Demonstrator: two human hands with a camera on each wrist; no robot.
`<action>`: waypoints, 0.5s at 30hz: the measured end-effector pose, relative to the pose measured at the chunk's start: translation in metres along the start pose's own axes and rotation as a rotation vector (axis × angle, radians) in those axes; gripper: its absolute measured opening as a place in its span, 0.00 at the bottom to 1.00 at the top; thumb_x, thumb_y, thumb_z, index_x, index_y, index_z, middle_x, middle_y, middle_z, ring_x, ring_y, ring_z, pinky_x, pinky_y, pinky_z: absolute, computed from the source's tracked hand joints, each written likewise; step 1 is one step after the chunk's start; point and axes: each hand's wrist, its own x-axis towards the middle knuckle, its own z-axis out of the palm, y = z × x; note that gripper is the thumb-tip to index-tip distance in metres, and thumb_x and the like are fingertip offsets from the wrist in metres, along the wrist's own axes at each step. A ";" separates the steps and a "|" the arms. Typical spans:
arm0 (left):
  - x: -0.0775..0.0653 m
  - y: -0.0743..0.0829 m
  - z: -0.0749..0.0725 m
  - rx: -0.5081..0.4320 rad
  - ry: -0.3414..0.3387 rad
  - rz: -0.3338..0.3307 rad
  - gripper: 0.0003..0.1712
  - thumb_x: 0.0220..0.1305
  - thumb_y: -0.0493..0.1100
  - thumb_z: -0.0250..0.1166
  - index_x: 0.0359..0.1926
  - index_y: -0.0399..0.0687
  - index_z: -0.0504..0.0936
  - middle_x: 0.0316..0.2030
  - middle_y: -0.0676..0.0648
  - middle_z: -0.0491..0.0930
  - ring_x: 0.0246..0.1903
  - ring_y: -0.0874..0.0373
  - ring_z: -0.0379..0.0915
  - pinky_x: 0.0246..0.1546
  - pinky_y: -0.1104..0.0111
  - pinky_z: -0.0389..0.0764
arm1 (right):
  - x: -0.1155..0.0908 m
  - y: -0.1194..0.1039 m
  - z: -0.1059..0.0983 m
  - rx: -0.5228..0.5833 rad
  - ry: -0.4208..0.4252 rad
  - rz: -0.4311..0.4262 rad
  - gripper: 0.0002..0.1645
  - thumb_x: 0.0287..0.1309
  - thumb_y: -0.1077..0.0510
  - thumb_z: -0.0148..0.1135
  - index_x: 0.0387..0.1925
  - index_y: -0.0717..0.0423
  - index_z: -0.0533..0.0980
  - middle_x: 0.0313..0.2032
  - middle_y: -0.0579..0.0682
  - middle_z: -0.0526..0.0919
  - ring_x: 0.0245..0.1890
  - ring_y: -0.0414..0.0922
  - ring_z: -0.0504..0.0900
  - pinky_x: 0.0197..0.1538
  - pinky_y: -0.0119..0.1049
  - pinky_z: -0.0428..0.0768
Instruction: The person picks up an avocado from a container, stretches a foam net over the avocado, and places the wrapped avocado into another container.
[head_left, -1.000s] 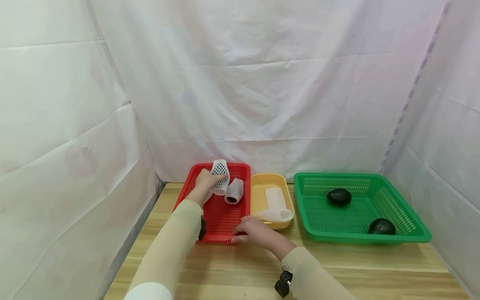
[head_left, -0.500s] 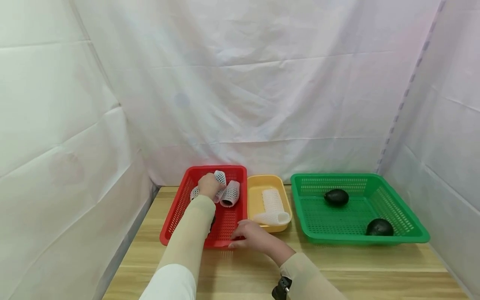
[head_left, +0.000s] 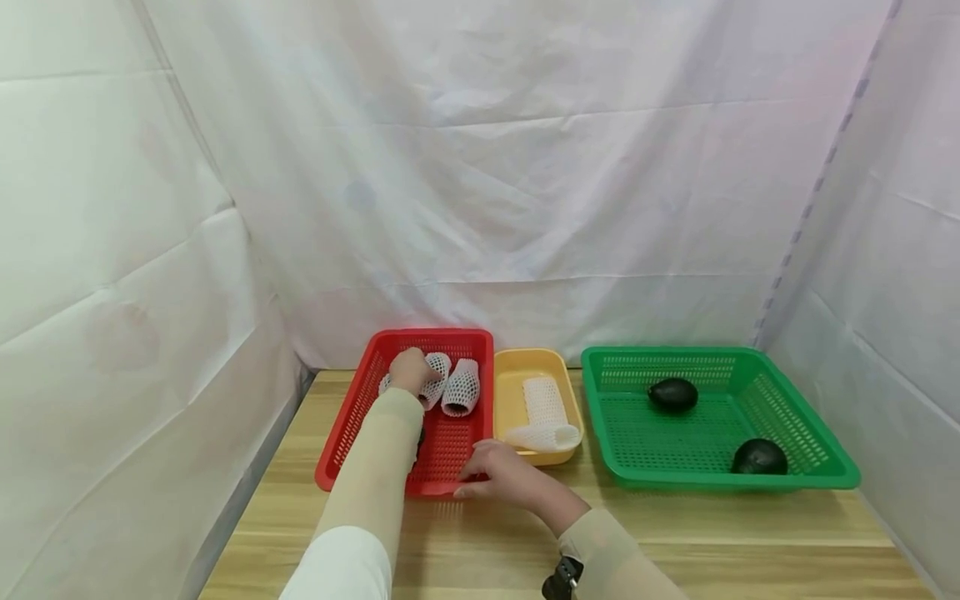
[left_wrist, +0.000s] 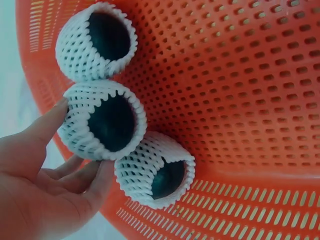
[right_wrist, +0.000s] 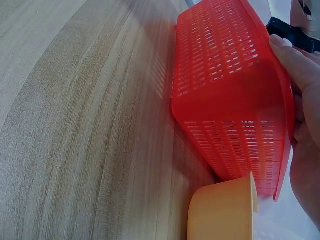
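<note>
My left hand reaches into the red basket, thumb and fingers round an avocado in a white foam net. This avocado is the middle one of three netted avocados side by side at the basket's far end. One netted avocado lies to its right; another netted avocado is mostly hidden behind the hand. Dark skin shows through each net's open end in the left wrist view. At the near right corner, my right hand grips the basket's rim, its thumb on the outer side.
A yellow tray stands against the basket's right side, holding an upright-lying foam net and a crosswise foam net. Farther right, a green basket holds two bare avocados, one avocado behind and another avocado in front. White cloth surrounds the wooden table.
The left hand has lowered the netted avocado from above the red basket to between the other two. The right hand stays at the basket's near right corner.
</note>
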 end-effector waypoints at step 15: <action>0.001 0.002 -0.005 0.064 -0.086 0.014 0.19 0.55 0.37 0.72 0.46 0.32 0.81 0.44 0.36 0.80 0.40 0.46 0.75 0.46 0.54 0.79 | 0.001 0.004 0.001 0.005 -0.027 -0.012 0.14 0.57 0.45 0.68 0.36 0.49 0.87 0.33 0.35 0.86 0.38 0.31 0.78 0.64 0.37 0.65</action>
